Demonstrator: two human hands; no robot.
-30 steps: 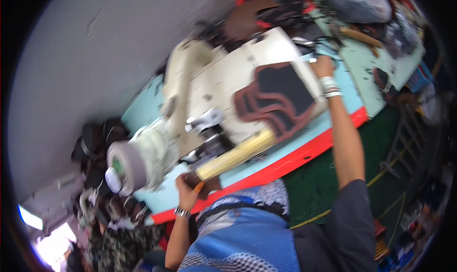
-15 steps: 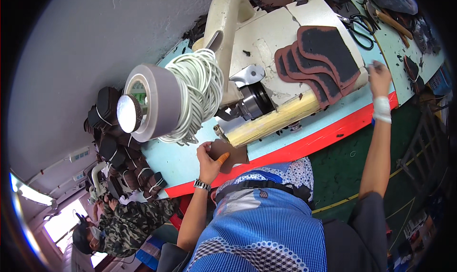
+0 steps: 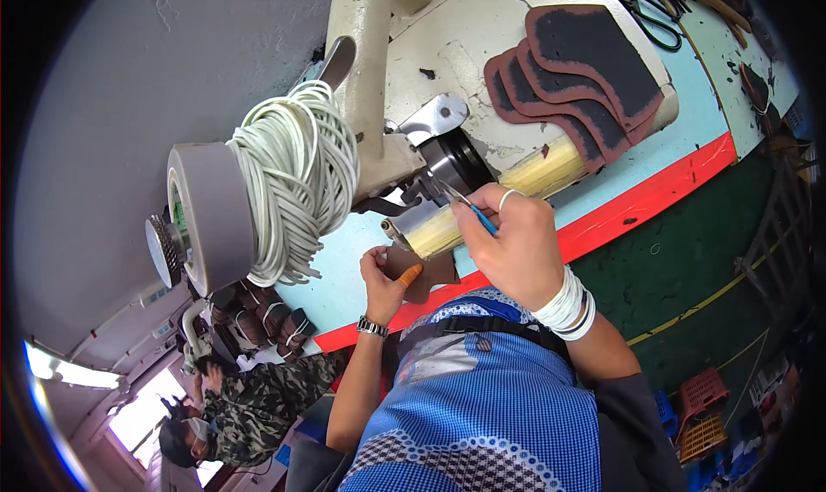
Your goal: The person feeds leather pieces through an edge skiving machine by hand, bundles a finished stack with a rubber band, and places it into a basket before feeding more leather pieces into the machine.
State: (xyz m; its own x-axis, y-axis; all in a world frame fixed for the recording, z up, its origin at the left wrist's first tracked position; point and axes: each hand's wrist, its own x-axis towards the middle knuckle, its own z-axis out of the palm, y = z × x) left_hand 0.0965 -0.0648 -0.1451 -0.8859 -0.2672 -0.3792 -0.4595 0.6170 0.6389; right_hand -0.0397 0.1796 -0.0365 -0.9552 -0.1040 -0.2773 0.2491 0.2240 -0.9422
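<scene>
My left hand [image 3: 385,287], with an orange cover on one finger, grips a brown leather piece [image 3: 437,273] at the near end of the machine's yellowish bar [image 3: 434,234]. In front of the bar, my right hand [image 3: 520,244] is closed round a slim blue-handled tool [image 3: 483,220]. Its metal tip points up at the dark round part [image 3: 456,160] of the cream machine [image 3: 434,66]; whether it touches is unclear. Several dark, brown-edged leather pieces [image 3: 585,66] lie overlapped on the machine bed, beyond my right hand.
A grey tape roll [image 3: 206,208] and a coil of white cord [image 3: 292,182] hang at the left. Black scissors [image 3: 652,14] lie at the far right. Bundled brown pieces [image 3: 267,315] sit at the table's left end, where a person in camouflage [image 3: 267,406] works. Red tape [image 3: 645,208] edges the table.
My right hand has swung in from the machine's far right end to the bar and now holds the blue-handled tool. My left hand keeps the leather piece. The view has shifted closer.
</scene>
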